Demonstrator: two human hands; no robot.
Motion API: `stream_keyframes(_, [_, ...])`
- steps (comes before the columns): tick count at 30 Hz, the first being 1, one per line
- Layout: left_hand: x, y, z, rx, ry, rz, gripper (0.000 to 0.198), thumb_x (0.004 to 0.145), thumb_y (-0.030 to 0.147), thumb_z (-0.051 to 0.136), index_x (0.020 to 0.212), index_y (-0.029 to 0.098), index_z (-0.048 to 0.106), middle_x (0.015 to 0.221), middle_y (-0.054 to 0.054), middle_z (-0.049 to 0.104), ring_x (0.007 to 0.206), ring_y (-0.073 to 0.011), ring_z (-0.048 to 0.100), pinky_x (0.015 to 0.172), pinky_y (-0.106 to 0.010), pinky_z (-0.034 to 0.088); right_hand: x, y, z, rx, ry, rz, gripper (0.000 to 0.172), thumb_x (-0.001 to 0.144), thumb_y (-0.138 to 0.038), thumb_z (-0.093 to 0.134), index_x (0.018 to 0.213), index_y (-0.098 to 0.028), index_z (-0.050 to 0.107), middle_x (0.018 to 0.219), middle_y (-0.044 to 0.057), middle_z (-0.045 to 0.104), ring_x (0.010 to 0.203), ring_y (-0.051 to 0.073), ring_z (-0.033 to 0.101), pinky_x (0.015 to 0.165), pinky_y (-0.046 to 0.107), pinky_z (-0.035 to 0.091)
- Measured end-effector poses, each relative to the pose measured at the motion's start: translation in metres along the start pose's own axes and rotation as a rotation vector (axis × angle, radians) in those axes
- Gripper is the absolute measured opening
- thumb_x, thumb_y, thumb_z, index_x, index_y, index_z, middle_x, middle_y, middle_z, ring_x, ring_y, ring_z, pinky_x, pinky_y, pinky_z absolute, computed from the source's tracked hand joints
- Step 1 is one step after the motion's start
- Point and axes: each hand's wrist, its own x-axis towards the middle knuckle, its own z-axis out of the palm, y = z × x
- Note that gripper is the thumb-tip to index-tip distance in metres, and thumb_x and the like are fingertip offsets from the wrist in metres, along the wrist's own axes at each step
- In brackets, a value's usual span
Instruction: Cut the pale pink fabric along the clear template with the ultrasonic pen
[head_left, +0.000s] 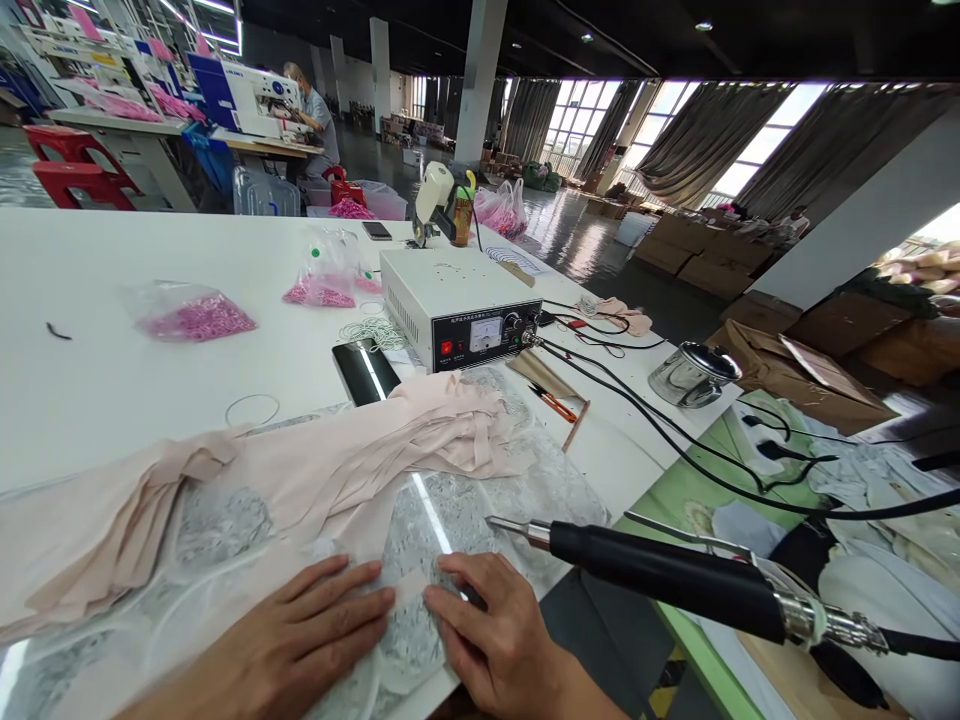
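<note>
Writing shows mainly on the white power unit (457, 285): a row of Chinese characters crosses its black front panel above a dial meter, too small to read surely, with smaller labels by the red switch. On the far sewing machine (259, 90), blue lettering is likewise unclear. Pale pink cloth (450, 425) lies in folds over glossy sheeting on the bench (75, 390). Of the hands, the left hand (322, 620) lies flat, fingers extended, gripping nothing; the right hand (495, 630) is half curled, fingertips beside a small pale piece (409, 588), a pinch impossible to tell.
</note>
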Motion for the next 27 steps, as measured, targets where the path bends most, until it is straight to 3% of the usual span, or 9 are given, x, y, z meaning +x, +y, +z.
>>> stream_keyframes(5, [-0.003,0.002,0.007,-0.014,0.086,-0.061,0.044,0.107,0.019,0.036,0.148,0.029,0.049,0.142,-0.001,0.061,0.142,-0.0198,0.046,0.121,-0.038,0.031,0.001,0.000,0.003,-0.016,0.038,-0.021,0.029,0.087,-0.011,0.055,0.113,-0.017,0.065,0.109,0.017,0.072,0.079,0.025,0.070,0.063,0.038,0.060])
stream_keyframes(12, [-0.002,-0.007,-0.001,0.067,-0.041,0.070,0.053,0.103,0.019,0.048,0.155,0.025,0.039,0.147,0.000,0.055,0.144,-0.0206,0.042,0.122,-0.038,0.029,-0.003,-0.002,-0.009,0.129,0.144,0.008,0.031,0.085,-0.005,0.055,0.111,-0.016,0.068,0.096,0.015,0.073,0.082,0.024,0.073,0.069,0.034,0.063])
stream_keyframes(14, [-0.002,-0.006,-0.002,0.065,-0.025,0.070,0.053,0.103,0.018,0.048,0.154,0.024,0.040,0.147,-0.001,0.055,0.144,-0.0206,0.042,0.122,-0.037,0.028,-0.019,0.002,-0.017,0.237,0.227,0.133,0.029,0.085,-0.004,0.056,0.106,-0.018,0.071,0.094,0.012,0.074,0.083,0.022,0.074,0.071,0.030,0.063])
stream_keyframes(17, [0.000,-0.004,-0.004,0.062,-0.017,0.062,0.053,0.103,0.018,0.049,0.154,0.024,0.040,0.148,-0.001,0.055,0.144,-0.0197,0.042,0.122,-0.035,0.028,-0.053,0.015,-0.028,0.333,0.413,0.516,0.016,0.089,-0.013,0.063,0.093,-0.022,0.075,0.088,0.008,0.077,0.081,0.023,0.076,0.069,0.030,0.063])
stream_keyframes(18, [0.001,-0.003,-0.006,0.058,-0.013,0.055,0.053,0.102,0.018,0.050,0.154,0.024,0.041,0.148,-0.001,0.055,0.145,-0.0196,0.041,0.122,-0.035,0.028,-0.062,0.021,-0.031,0.406,0.507,0.633,0.015,0.089,-0.017,0.064,0.098,-0.022,0.075,0.080,0.006,0.077,0.073,0.022,0.075,0.066,0.030,0.063])
stream_keyframes(20, [0.004,-0.001,-0.010,0.048,-0.011,0.051,0.053,0.102,0.016,0.050,0.153,0.023,0.042,0.148,-0.001,0.054,0.145,-0.0193,0.040,0.123,-0.033,0.028,-0.074,0.030,-0.037,0.585,0.684,0.753,0.028,0.086,-0.027,0.071,0.113,-0.026,0.072,0.098,0.007,0.079,0.088,0.026,0.077,0.077,0.039,0.064])
stream_keyframes(23, [0.008,0.002,-0.018,0.021,-0.020,0.050,0.051,0.101,0.014,0.051,0.151,0.023,0.045,0.149,-0.001,0.053,0.146,-0.0183,0.039,0.123,-0.032,0.025,-0.066,0.039,-0.044,0.788,0.847,0.799,0.052,0.082,-0.040,0.074,0.132,-0.033,0.061,0.138,0.007,0.065,0.119,0.031,0.067,0.098,0.052,0.055])
stream_keyframes(25, [0.009,0.004,-0.021,-0.007,-0.034,0.028,0.049,0.100,0.014,0.052,0.148,0.023,0.048,0.149,-0.001,0.053,0.145,-0.0183,0.040,0.123,-0.031,0.026,-0.048,0.041,-0.047,0.845,0.908,0.746,0.042,0.083,-0.047,0.071,0.121,-0.030,0.067,0.134,0.006,0.065,0.115,0.030,0.067,0.097,0.051,0.054])
stream_keyframes(27, [0.009,0.005,-0.022,-0.028,-0.060,0.002,0.045,0.101,0.014,0.053,0.145,0.023,0.052,0.149,-0.001,0.053,0.145,-0.0190,0.040,0.123,-0.033,0.026,-0.027,0.040,-0.049,0.874,0.993,0.668,0.036,0.083,-0.053,0.066,0.106,-0.026,0.072,0.112,0.004,0.070,0.098,0.025,0.070,0.086,0.044,0.058])
